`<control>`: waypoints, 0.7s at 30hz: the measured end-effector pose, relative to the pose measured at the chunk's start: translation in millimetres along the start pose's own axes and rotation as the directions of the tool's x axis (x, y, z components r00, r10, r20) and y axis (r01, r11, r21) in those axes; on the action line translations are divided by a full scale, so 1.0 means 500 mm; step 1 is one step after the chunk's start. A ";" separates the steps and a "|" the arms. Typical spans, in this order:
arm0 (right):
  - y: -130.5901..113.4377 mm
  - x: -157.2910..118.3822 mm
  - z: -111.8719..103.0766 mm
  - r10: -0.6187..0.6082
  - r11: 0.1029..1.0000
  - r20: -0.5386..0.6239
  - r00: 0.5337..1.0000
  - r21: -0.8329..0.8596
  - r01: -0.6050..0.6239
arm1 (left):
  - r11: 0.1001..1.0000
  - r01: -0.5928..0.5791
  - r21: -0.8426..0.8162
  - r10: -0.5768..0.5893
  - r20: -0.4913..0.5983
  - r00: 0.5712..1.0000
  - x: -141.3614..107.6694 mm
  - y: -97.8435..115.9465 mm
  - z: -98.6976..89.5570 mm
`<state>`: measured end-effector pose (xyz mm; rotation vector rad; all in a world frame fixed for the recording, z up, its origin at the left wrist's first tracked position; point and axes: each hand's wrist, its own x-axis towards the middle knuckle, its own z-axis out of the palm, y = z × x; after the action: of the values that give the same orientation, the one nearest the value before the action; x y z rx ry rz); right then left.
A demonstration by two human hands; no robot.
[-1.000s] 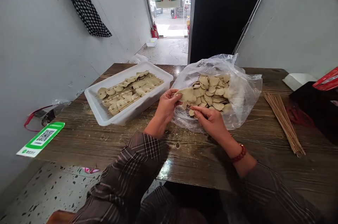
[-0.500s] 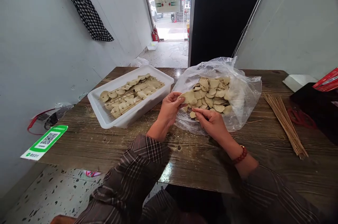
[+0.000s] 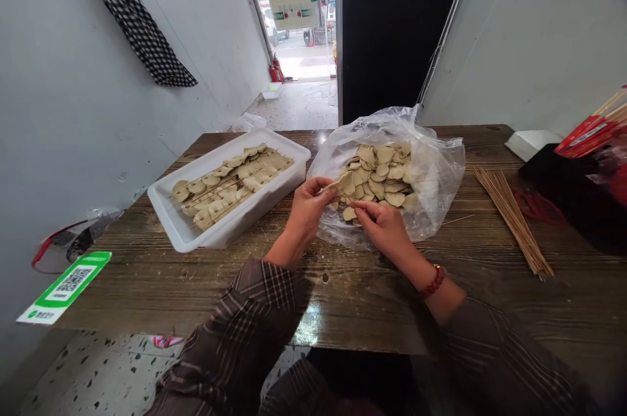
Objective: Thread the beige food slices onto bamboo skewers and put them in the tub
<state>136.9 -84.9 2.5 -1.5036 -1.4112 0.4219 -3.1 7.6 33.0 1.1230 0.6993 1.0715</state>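
My left hand (image 3: 309,207) pinches a pale beige slice (image 3: 343,182) between thumb and fingers at the near left edge of a clear plastic bag (image 3: 441,168). Just to the right, my right hand (image 3: 382,223) is closed on a thin wooden skewer (image 3: 351,203), most of it hidden by the fingers. In the bag lies a heap of similar round slices (image 3: 385,171). A white plastic tray (image 3: 164,217) to the left holds rows of slices threaded on skewers (image 3: 228,191).
A bundle of bare skewers (image 3: 514,220) lies on the wooden table (image 3: 343,311) at the right, near red-handled scissors (image 3: 539,207) and a black holder (image 3: 568,194) with red packets. One loose skewer (image 3: 459,219) lies beside the bag. A green QR card (image 3: 68,287) sits at the left edge.
The view has shifted slightly right. The slice in my left hand has tilted and now looks narrower and bent. My right hand stays close beside it with the skewer.
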 end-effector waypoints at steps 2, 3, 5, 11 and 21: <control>0.000 -0.001 0.001 0.010 1.000 -0.009 1.000 0.000 -0.010 | 1.000 0.015 -0.010 -0.015 0.006 1.000 -0.002 -0.001 0.003; 0.000 -0.001 0.002 0.016 1.000 -0.016 1.000 0.003 -0.016 | 1.000 0.026 -0.016 -0.025 0.011 1.000 -0.003 -0.001 0.005; -0.001 -0.001 0.001 0.019 1.000 -0.039 0.999 0.009 -0.019 | 0.998 0.050 -0.035 -0.049 0.027 0.998 -0.006 0.000 0.009; -0.007 -0.002 -0.003 -0.003 0.999 -0.025 1.000 0.036 0.004 | 0.980 0.122 -0.160 -0.117 0.040 0.992 -0.002 -0.003 0.007; -0.009 -0.007 -0.005 -0.024 1.000 -0.017 1.000 -0.008 0.024 | 0.949 0.212 -0.233 -0.208 0.044 0.977 0.001 -0.004 -0.002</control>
<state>135.4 -89.7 5.8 -1.4921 -1.4177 0.3887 -3.1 8.5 30.9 0.8329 0.6420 0.9333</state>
